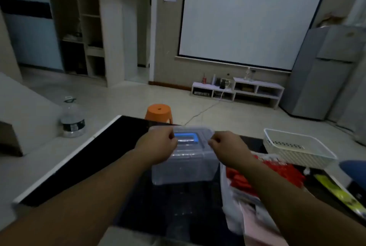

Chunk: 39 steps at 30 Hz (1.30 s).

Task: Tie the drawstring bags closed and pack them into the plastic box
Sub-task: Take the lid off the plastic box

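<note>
Plastic box [184,170], seemingly empty, lid [204,133] being gripped by curled left hand [158,146] and right hand [229,147]; red bags [285,170] lying alongside, apparently awaiting tying and packing.

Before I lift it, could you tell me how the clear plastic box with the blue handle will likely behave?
The plastic box looks see-through and seems empty, so probably light for its size. Its flat walls suggest it stays stiff, not floppy. On the glossy dark table it may slide easily if pushed; the blue handle offers the surer grip.
</note>
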Each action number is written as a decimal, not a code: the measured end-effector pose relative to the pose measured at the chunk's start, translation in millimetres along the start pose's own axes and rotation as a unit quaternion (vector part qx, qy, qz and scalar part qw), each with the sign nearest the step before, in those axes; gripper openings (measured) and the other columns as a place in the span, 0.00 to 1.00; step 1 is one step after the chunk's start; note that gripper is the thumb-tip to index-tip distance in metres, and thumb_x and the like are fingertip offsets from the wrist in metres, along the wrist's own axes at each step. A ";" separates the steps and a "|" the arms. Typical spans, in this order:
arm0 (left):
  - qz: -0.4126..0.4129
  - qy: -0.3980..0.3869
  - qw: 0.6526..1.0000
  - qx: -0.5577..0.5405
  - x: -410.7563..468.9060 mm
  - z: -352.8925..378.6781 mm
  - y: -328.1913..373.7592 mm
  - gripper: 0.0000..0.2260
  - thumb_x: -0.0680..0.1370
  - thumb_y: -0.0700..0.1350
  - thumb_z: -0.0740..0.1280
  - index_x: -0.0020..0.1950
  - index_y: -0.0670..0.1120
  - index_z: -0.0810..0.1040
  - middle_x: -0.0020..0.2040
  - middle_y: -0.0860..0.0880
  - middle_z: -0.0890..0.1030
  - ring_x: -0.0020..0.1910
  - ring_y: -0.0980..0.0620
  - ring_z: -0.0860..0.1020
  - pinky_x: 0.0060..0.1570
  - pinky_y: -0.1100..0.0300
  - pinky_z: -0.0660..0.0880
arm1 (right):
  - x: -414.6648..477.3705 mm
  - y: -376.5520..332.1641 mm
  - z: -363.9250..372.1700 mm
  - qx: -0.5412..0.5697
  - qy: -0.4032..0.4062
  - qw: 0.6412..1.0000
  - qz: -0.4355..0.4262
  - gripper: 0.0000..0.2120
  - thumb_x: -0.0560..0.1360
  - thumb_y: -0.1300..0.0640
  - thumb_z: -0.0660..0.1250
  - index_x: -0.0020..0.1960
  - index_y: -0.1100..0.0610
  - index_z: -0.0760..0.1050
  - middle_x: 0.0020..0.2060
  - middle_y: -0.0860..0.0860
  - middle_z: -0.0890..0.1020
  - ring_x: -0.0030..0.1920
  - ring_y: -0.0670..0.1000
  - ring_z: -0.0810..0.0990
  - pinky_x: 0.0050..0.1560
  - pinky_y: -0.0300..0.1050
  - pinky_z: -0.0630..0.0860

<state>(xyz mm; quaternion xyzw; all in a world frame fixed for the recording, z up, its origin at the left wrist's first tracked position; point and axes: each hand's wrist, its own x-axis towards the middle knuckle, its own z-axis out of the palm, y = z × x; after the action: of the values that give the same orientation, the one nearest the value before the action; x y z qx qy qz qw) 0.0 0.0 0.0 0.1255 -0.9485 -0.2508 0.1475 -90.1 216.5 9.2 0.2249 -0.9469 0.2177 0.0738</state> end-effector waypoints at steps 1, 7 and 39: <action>-0.008 -0.015 1.000 0.026 -12.9 4.4 -5.4 0.13 0.79 0.61 0.64 0.60 0.58 0.77 0.62 0.51 0.80 0.56 0.49 0.79 0.57 0.47 0.78 | -8.4 3.5 4.8 -0.004 -0.006 1.000 0.002 0.11 0.81 0.49 0.63 0.46 0.50 0.81 0.41 0.48 0.83 0.42 0.49 0.81 0.47 0.51 0.81; 0.019 -0.058 0.988 0.142 -35.3 15.8 -35.7 0.26 0.83 0.63 0.61 0.79 0.59 0.64 0.79 0.53 0.66 0.78 0.49 0.63 0.75 0.40 0.62 | -13.6 15.2 12.6 0.003 -0.021 0.999 0.030 0.17 0.82 0.52 0.64 0.70 0.51 0.76 0.64 0.52 0.79 0.60 0.52 0.79 0.62 0.52 0.78; -0.221 0.029 0.972 -0.079 64.3 16.2 -116.7 0.22 0.83 0.59 0.61 0.42 0.45 0.82 0.44 0.44 0.83 0.44 0.42 0.81 0.44 0.53 0.74 | 55.4 58.1 56.8 0.129 -0.017 0.977 0.171 0.14 0.84 0.48 0.60 0.45 0.55 0.77 0.46 0.55 0.82 0.45 0.52 0.80 0.49 0.52 0.79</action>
<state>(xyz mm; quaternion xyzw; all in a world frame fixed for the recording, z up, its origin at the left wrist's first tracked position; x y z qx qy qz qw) -45.9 -111.3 -59.3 0.3273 -0.8697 -0.3475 0.1254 -168.3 216.1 -50.5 0.0709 -0.9362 0.3440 -0.0100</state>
